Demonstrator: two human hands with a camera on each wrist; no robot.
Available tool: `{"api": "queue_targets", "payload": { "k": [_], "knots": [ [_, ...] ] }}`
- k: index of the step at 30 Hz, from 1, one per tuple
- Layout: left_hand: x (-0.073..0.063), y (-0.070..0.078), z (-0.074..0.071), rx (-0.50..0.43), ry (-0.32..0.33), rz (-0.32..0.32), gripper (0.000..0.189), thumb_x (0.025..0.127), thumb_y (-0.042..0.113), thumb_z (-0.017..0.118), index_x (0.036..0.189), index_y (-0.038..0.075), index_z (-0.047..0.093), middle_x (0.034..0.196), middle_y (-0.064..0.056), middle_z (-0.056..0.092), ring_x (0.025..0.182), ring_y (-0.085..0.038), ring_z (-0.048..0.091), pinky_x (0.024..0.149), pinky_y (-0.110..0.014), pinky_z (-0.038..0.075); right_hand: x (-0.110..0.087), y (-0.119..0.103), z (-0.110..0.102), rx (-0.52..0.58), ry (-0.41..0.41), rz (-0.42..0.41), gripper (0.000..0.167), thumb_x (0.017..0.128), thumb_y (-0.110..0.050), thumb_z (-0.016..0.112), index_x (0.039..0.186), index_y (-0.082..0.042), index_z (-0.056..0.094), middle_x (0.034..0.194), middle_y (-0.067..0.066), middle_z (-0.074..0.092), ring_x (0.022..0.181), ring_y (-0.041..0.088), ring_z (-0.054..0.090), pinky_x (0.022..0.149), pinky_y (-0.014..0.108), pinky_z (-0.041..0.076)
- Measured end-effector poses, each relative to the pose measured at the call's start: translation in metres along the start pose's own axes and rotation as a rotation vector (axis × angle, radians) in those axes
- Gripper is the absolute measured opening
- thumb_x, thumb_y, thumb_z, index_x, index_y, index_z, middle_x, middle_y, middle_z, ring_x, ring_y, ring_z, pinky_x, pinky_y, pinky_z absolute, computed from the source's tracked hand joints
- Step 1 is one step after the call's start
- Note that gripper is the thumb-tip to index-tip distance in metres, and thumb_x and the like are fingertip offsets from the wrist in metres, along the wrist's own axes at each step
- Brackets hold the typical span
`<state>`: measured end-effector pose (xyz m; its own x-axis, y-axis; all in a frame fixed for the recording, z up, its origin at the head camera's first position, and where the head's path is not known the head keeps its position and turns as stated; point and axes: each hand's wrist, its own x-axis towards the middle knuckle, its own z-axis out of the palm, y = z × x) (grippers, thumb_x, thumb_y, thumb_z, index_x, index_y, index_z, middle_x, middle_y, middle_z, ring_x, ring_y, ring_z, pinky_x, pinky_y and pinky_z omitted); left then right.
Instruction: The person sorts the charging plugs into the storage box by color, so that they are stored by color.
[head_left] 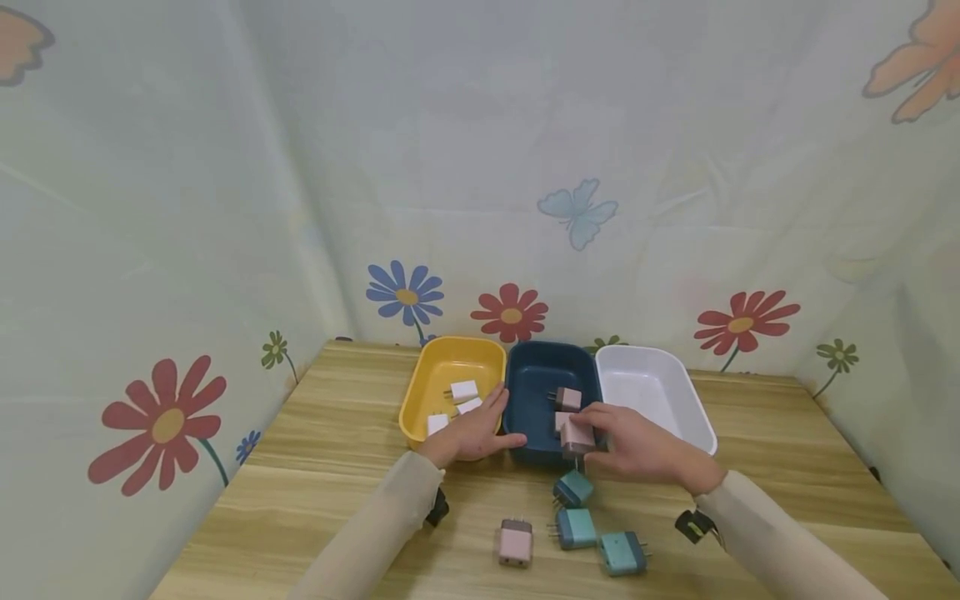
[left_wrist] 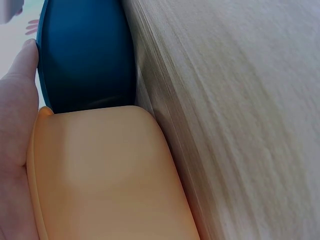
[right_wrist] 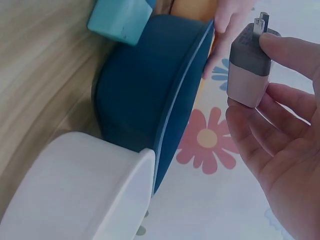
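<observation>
My right hand pinches a pink-and-grey plug adapter over the front rim of the dark blue bin. Its metal prongs stick out past the thumb in the right wrist view. Two more pink adapters lie inside that bin, one partly covered by the held one. My left hand rests with extended fingers over the front rims of the yellow bin and the blue one, its thumb at the blue rim. White adapters lie in the yellow bin, partly behind the left hand.
To the right, a white bin stands against the blue one. In front of the bins, three teal adapters and one pink adapter lie on the wooden table. A flower-printed cloth hangs behind.
</observation>
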<state>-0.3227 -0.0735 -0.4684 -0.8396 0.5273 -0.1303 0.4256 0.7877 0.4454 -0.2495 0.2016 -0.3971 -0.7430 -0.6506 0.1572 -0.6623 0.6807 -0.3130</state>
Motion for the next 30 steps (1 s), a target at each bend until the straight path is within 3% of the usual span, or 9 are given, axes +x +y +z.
{"api": "queue_targets", "payload": {
  "k": [4,16,23,30],
  "knots": [
    [-0.001,0.001,-0.002,0.003,0.001,-0.003,0.102,0.082,0.073,0.046,0.153,0.010,0.009,0.159,0.000,-0.002,0.141,-0.019,0.020,0.111,-0.037,0.026,0.005,0.001,-0.003,0.014,0.004,0.021,0.051,0.081,-0.025,0.075,0.125,-0.005,0.059,0.116,0.002,0.060,0.095,0.014,0.056,0.084,0.033,0.051],
    [-0.002,0.003,-0.002,-0.003,-0.004,-0.018,0.097,0.085,0.066,0.052,0.153,0.010,0.010,0.159,-0.001,0.000,0.142,-0.019,0.019,0.110,-0.039,0.026,0.018,0.011,-0.005,-0.008,0.048,-0.079,0.049,0.081,-0.021,0.076,0.124,-0.002,0.059,0.105,0.002,0.061,0.086,0.020,0.057,0.074,0.031,0.050],
    [-0.002,0.001,-0.001,-0.013,-0.006,-0.011,0.099,0.084,0.068,0.051,0.153,0.010,0.010,0.159,-0.001,0.000,0.141,-0.019,0.019,0.111,-0.039,0.025,0.032,0.013,-0.004,-0.002,0.016,-0.055,0.053,0.083,-0.023,0.074,0.128,-0.001,0.057,0.114,0.006,0.062,0.094,0.015,0.057,0.084,0.036,0.051],
    [0.000,0.001,-0.001,-0.014,-0.006,-0.021,0.098,0.083,0.068,0.051,0.153,0.012,0.009,0.159,-0.001,-0.002,0.142,-0.019,0.018,0.111,-0.039,0.025,0.046,0.013,-0.008,0.031,0.000,-0.022,0.050,0.084,-0.023,0.073,0.126,-0.002,0.057,0.114,0.007,0.061,0.091,0.020,0.058,0.080,0.038,0.053]
  ]
}}
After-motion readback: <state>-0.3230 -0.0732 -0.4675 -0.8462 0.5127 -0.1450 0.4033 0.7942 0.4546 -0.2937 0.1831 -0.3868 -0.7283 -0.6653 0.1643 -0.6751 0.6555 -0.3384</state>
